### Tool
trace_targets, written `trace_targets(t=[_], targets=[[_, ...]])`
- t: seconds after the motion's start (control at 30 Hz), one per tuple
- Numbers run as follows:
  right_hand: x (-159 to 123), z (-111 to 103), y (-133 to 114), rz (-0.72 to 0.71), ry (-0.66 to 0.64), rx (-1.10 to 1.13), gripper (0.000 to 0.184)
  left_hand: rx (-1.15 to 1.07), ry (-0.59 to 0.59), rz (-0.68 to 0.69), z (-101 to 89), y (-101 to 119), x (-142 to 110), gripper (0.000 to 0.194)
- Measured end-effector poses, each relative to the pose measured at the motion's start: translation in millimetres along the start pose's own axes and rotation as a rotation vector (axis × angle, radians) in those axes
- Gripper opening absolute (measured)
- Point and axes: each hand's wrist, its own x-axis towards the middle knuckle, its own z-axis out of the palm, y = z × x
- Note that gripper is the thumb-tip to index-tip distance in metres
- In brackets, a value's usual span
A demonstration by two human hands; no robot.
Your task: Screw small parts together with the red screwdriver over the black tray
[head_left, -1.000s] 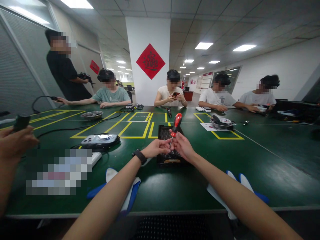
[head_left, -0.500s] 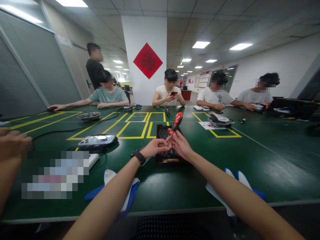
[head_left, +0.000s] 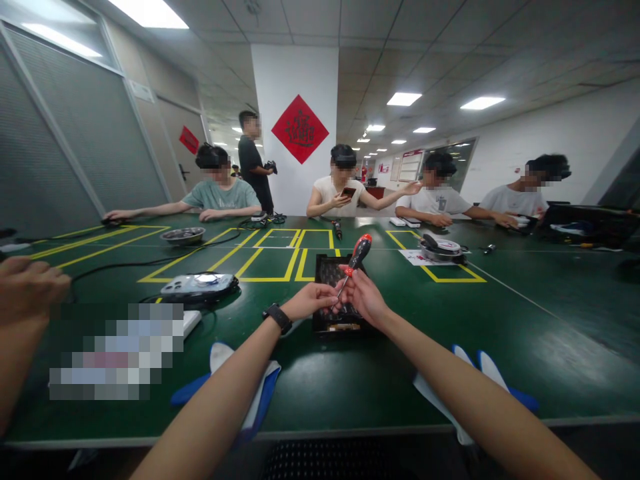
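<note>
My right hand is closed around a screwdriver just below its red and black handle. The handle points up and the shaft slants down to the left. Beside the shaft's lower end, my left hand, with a dark watch on its wrist, has thumb and fingertips pressed together. Whatever sits in that pinch is too small to make out. Both hands are over a black open box-like case with dark parts in it, partly covered by the hands.
White-and-blue gloves lie under my forearms. To the left are a phone, a blurred-out item and another person's hand. A metal bowl and a round dish stand farther back. Several people sit across the table.
The screwdriver's handle has tilted slightly to the right, and both hands stay together over the case. Across the table, the middle person has stretched out an arm, and the standing person has moved right.
</note>
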Motion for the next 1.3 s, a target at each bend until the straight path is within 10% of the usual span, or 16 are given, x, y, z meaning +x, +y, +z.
trace_targets(t=[1.3], targets=[[1.9, -0.8, 4.4, -0.049, -0.012, -0.097, 0.035, 0.000, 0.000, 0.005, -1.2, -0.9, 1.1, 0.031]])
